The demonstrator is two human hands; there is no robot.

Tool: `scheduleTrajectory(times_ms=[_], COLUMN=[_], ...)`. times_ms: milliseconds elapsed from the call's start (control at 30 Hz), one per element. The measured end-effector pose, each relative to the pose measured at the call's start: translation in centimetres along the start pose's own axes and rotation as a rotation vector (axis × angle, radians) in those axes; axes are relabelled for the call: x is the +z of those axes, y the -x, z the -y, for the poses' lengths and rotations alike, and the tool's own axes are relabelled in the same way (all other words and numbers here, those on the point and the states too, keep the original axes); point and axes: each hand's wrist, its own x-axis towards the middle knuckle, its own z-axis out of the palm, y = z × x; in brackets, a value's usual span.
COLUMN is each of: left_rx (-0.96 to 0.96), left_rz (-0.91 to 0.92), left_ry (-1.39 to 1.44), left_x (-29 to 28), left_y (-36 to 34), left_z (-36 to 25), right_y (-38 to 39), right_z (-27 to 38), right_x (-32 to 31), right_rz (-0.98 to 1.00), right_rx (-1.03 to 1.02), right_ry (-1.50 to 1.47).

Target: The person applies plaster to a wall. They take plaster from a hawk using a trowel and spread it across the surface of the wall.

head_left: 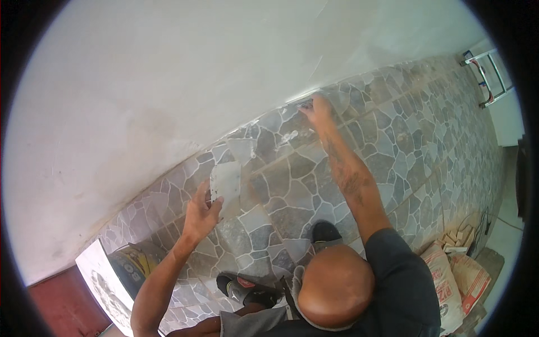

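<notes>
My left hand [202, 214] is closed round the lower edge of a flat, pale rectangular plate [225, 181], which looks like a wide plastering blade with white smears. It is held above the stone-patterned floor, a little away from the wall. My right hand [319, 112] reaches far forward to the foot of the white wall [168, 73]. Its fingers close on a small greyish tool [306, 104], mostly hidden, so its kind cannot be made out. Fresh white paste [303, 95] lies along the joint of wall and floor there. A white blob of paste [289, 136] sits on the floor nearby.
At lower left stands a dark bucket [130, 268] with a white, smeared board [100, 278] beside it. Paper sacks [443, 275] and wood offcuts [459, 238] lie at lower right. A metal stepladder [489, 78] is at far right. My shoes [325, 231] are on the floor.
</notes>
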Motion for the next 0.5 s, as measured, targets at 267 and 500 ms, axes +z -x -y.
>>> scheduleTrajectory(times_ms=[267, 500], left_rx=[0.036, 0.059], left_rz=[0.005, 0.065], left_ry=[0.009, -0.017], left_x=[0.0, 1.5], left_y=[0.0, -0.9], left_z=[-0.9, -2.4], right_y=[1.7, 8.5], right_z=[11.2, 17.9], right_x=[-0.9, 2.0], right_rz=[-0.123, -0.628], right_rx=[0.199, -0.722], right_ry=[-1.042, -0.076])
